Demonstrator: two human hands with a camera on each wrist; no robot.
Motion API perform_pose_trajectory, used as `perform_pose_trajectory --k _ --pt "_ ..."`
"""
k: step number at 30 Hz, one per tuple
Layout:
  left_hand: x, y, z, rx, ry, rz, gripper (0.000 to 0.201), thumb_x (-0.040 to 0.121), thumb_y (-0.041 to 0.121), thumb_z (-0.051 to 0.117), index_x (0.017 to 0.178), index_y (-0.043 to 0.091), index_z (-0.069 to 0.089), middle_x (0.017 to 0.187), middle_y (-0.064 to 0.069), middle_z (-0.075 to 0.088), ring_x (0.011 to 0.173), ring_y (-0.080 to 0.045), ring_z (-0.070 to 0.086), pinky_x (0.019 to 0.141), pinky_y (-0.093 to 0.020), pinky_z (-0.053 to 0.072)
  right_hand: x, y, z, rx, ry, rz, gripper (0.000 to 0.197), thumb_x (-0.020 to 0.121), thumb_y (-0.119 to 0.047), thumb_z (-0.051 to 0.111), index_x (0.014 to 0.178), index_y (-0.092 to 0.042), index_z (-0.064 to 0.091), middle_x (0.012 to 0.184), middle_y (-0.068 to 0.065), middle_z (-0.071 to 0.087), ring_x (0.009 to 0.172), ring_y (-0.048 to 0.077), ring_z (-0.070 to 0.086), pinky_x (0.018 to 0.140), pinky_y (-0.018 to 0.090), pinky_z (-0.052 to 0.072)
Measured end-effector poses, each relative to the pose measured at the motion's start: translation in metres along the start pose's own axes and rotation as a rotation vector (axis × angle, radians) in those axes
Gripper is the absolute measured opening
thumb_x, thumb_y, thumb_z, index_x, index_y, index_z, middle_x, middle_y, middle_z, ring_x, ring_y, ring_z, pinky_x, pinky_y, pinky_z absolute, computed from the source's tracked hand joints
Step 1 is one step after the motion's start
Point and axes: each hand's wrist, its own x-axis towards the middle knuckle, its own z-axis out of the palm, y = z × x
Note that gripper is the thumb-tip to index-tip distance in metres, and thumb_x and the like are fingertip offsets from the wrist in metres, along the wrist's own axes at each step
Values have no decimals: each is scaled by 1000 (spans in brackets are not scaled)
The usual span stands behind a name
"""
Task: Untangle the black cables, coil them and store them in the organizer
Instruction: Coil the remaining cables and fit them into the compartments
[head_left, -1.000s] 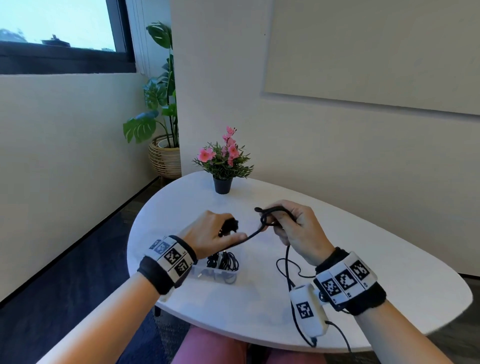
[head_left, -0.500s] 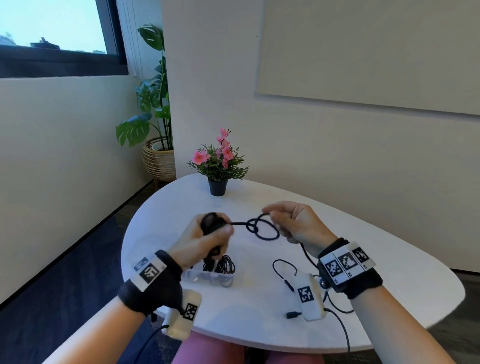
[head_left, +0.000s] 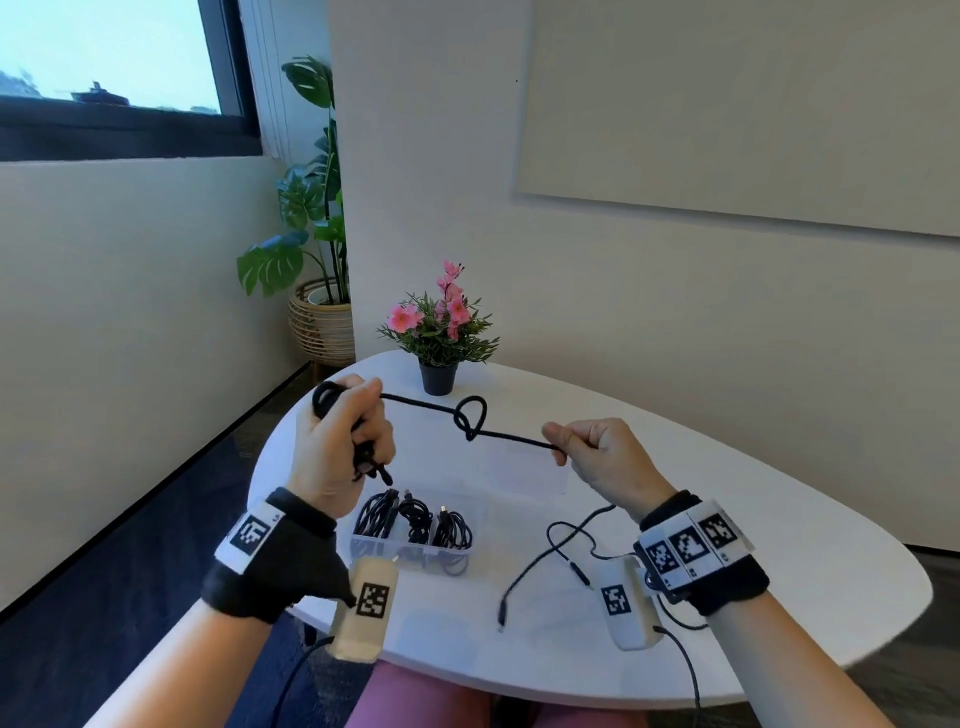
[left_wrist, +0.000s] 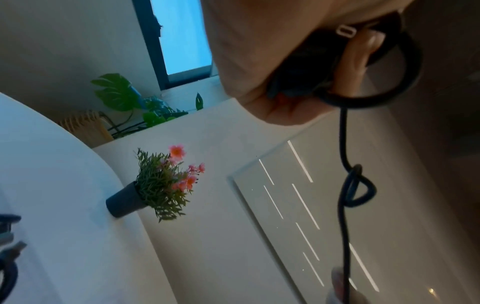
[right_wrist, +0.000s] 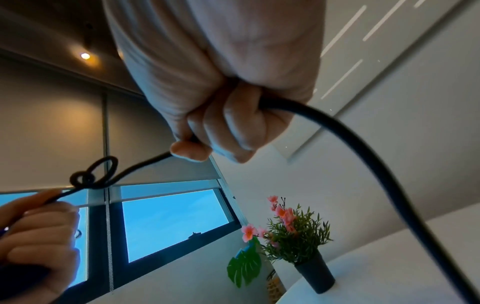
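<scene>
Black cable (head_left: 511, 435) held taut in the air above the white table (head_left: 727, 519), a loose knot (head_left: 470, 418) at mid-span.

Left hand (head_left: 340, 447) clenched round several coiled turns; right hand (head_left: 605, 457) pinching the strand between thumb and curled fingers, the free tail trailing onto the table. Clear organizer (head_left: 413, 545) below the left hand contains coiled cables.

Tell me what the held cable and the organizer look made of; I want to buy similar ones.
Cable: matte black jacket, probably rubber or soft plastic; it bends into a smooth knot without kinking and shows no shine. Whether it is braided, I cannot tell. Organizer: clear hard plastic, it seems; the coiled cables inside show through its glossy walls.
</scene>
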Motion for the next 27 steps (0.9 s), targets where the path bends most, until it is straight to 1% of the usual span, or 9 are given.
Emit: perform_pose_trajectory --k 5,7,10,14,16,18,20,22,27 --pt "-5 -8 8 302 -26 17 34 93 4 50 61 13 44 45 4 35 37 -15 34 38 -20 34 -7 3 5 -80 -114 -25 55 90 -61 42 58 -18 56 44 -11 35 42 5 33 49 19 28" --pt "-8 -17 13 402 -79 11 33 92 6 54 61 15 50 47 2 39 41 -17 37 41 -22 37 -12 -1 17 9 -171 -41 52 83 -67 40 82 -22 65 60 -12 48 56 3 47 59 15 36" --pt "-9 -25 19 524 -180 18 32 92 11 58 60 17 56 51 -1 41 45 -18 38 44 -24 37 -14 -11 33 97 -197 -87 40 92 -54 45 119 -27 56 90 0 62 81 6 58 74 15 44" --pt "-14 -27 25 663 -251 59 26 90 20 62 66 11 57 52 -2 43 46 -18 41 44 -26 37 -13 -21 38 115 -86 -117 15 89 -19 63 104 -20 67 93 2 69 83 7 62 83 29 49" --pt "-13 -26 24 589 -214 39 28 87 27 64 66 11 57 52 -1 42 48 -19 39 45 -27 35 -12 -21 39 159 -95 -60 25 80 -14 74 103 -17 65 90 -1 67 79 7 61 79 32 51" --pt "-9 -25 24 523 -172 34 25 87 28 64 66 14 57 53 1 41 49 -19 38 46 -29 35 -15 -22 42 66 117 -76 38 74 -21 80 105 -19 58 97 -5 61 77 6 59 71 21 50" --pt "-7 -25 26 560 -147 79 25 90 25 63 65 19 58 53 1 42 50 -18 40 46 -28 36 -21 -28 48 -54 404 -287 27 76 -22 77 92 -16 56 90 -4 56 71 10 55 60 20 46" --pt "-6 -26 30 601 -140 135 25 90 24 61 65 22 59 52 3 44 49 -17 41 44 -27 37 -27 -38 57 -71 353 -435 11 84 -22 68 83 -12 62 81 -2 58 68 10 56 58 24 47" --pt "-4 -32 29 686 -197 176 23 90 23 61 71 13 59 50 6 46 45 -12 42 45 -25 37 -24 -48 62 94 44 -138 12 95 -14 52 95 -7 62 79 0 66 73 8 64 70 29 55"
